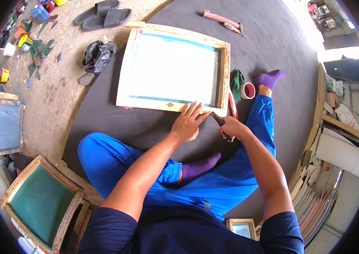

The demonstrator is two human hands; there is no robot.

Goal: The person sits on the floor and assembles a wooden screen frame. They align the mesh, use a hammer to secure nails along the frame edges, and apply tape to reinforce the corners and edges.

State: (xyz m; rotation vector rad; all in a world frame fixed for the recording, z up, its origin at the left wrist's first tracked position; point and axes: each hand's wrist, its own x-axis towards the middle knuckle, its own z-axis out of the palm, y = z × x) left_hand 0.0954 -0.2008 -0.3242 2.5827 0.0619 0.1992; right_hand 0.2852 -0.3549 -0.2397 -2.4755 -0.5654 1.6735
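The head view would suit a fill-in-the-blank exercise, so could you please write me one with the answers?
1. The frame is touched by the fingers of the ____ hand, while the right hand holds the dark tool.
2. The tape roll lies to the ____ of the frame in the picture.
3. Both socks are ____.
4. The trousers are bright ____.

Missing words: left; right; purple; blue.

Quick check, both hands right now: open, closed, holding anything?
Left hand: open, fingers laid on the near edge of the wooden frame.
Right hand: closed, holding a dark hand tool.
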